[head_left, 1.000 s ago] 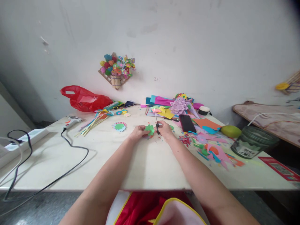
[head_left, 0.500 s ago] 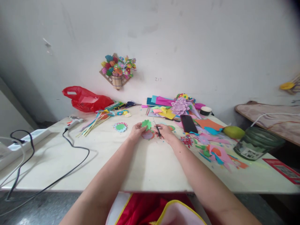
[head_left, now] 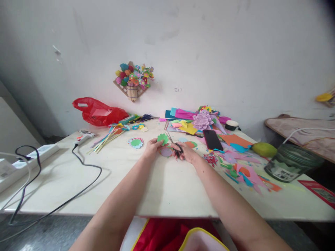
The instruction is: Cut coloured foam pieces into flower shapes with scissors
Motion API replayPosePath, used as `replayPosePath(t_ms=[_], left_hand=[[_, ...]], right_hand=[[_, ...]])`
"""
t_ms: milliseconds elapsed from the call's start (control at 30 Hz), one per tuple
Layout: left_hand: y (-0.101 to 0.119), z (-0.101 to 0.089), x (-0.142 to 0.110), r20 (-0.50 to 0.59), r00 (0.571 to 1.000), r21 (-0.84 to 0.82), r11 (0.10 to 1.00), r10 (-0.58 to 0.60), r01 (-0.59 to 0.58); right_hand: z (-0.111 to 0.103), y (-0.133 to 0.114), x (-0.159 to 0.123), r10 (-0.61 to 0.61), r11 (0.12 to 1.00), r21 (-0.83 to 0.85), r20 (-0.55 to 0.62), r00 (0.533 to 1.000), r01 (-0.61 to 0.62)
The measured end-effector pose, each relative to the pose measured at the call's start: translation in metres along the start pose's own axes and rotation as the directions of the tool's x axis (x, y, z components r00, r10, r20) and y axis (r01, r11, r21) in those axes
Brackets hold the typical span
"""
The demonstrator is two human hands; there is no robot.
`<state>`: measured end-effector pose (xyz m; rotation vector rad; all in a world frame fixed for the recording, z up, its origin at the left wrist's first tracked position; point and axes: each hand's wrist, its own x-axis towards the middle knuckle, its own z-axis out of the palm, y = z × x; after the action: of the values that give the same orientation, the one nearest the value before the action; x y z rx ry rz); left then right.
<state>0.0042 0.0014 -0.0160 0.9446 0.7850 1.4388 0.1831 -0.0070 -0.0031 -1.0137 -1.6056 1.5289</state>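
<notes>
My left hand (head_left: 152,147) pinches a green flower-shaped paper cutout (head_left: 162,139) by its edge, a little above the table. In my right hand (head_left: 185,152) is a pair of scissors (head_left: 178,149), fingers in the black handles. The blades point up and left, beside the green cutout, and look slightly parted. Below, between both hands, lies a round purple and orange cutout (head_left: 166,151). Orange and green cutouts (head_left: 191,144) lie just beyond my right hand. To the left rests a layered scalloped cutout with a green centre (head_left: 135,142).
A black phone (head_left: 212,140), many coloured scraps (head_left: 243,170) and a green glass jar (head_left: 290,165) occupy the right side. At the back are a red plastic bag (head_left: 101,113) and a purple flower (head_left: 202,120). A cable (head_left: 86,164) crosses the left side near a power strip (head_left: 42,157).
My right hand has turned, so the scissors tilt further left towards the green cutout and their handles show more. The whole view has shifted slightly.
</notes>
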Motion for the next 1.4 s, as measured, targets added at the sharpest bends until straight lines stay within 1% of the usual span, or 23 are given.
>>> replayPosePath(t_ms=[200,433,833,1167,1400], left_hand=[[0.0011,0.0004,-0.0005,-0.001,1.000,-0.054,0.999,0.004,-0.004],[-0.0004,-0.0002,0.0003,0.020,0.999,-0.062,0.998,0.025,-0.024],[-0.0012,0.0004,0.0011,0.025,0.999,-0.092,0.995,0.029,-0.026],[-0.0002,0.0021,-0.0003,0.029,0.999,-0.134,0.991,0.025,-0.020],[0.0000,0.0029,-0.0004,0.034,0.999,-0.134,0.991,0.027,-0.022]], right_hand=[[0.0000,0.0019,-0.0001,-0.033,0.999,-0.020,0.037,0.999,0.034],[0.0004,0.0004,-0.0019,-0.027,0.998,-0.051,0.040,0.999,0.029],[0.0015,-0.0001,-0.0022,-0.023,0.998,-0.055,0.042,0.999,0.025],[-0.0003,0.0055,0.0020,-0.032,0.996,-0.084,0.044,0.999,0.036],[0.0007,0.0070,0.0038,-0.033,0.996,-0.080,0.032,0.999,0.036]])
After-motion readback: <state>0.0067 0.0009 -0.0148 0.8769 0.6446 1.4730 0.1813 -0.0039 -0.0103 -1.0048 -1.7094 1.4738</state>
